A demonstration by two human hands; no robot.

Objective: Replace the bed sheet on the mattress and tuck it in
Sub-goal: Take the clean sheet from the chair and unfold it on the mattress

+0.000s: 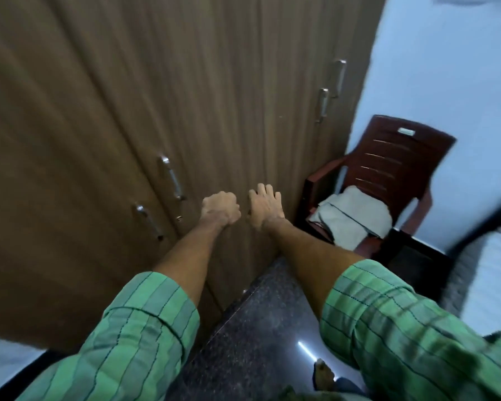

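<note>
Your left hand (221, 208) is fisted against the wardrobe door (128, 111); whether it grips anything, I cannot tell. Your right hand (265, 204) presses flat, fingers spread. The mattress (492, 273) lies far right. Swing that door carelessly and it may hit the chair (388, 180).

brown wardrobe (128, 111), maroon plastic chair (394, 163), pale blue wall (460, 82), dark speckled floor (258, 328).

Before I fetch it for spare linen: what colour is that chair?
Dark reddish-brown chair, head view.
</note>
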